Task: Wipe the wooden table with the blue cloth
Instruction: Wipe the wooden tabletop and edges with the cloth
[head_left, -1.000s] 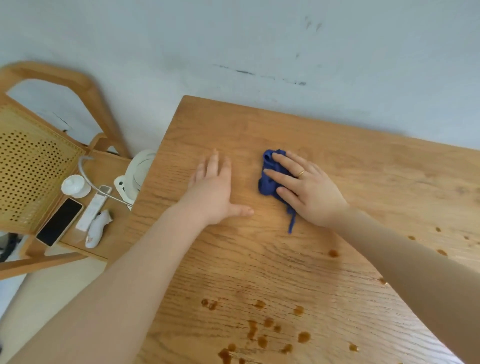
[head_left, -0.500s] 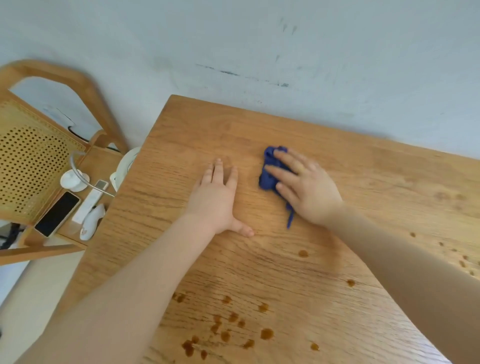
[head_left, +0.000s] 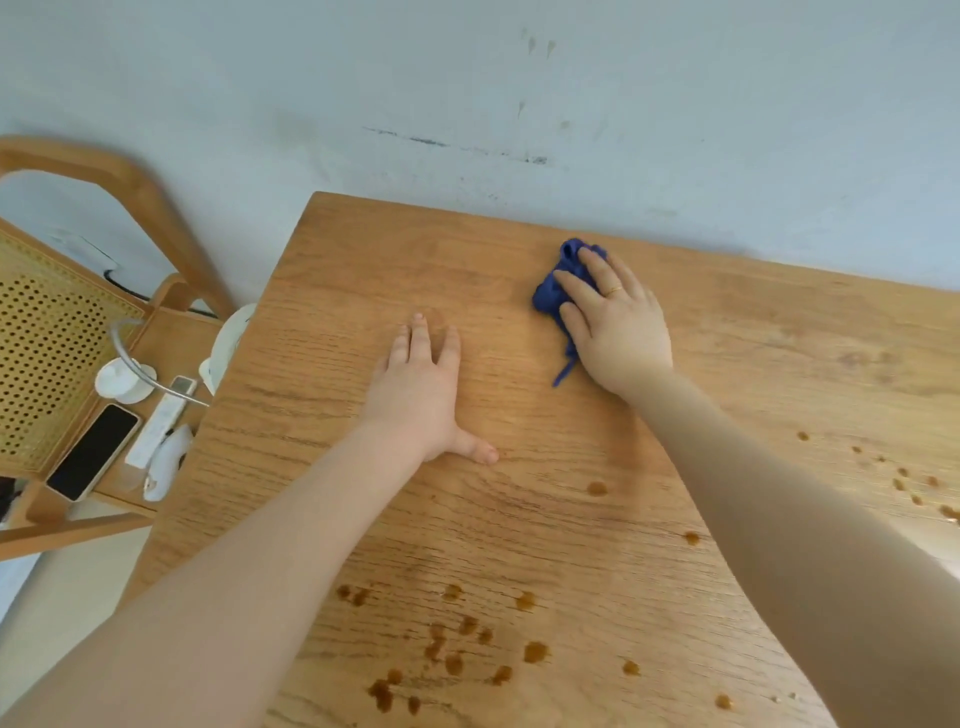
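Right hand (head_left: 618, 327) pressing cloth (head_left: 556, 296) flat-fingered; left hand (head_left: 421, 384) flat, released, on table (head_left: 363, 270).
Brown drops (head_left: 452, 654) nearer than hands; phone (head_left: 93, 451) on chair (head_left: 57, 332), far left.

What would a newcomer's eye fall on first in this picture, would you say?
Probably the blue cloth, bunched under the right hand near the far edge of the wooden table, vivid against the pale wood. Next come the brown drops scattered over the near part of the table, unwiped. The left hand lies flat on the wood beside the cloth.
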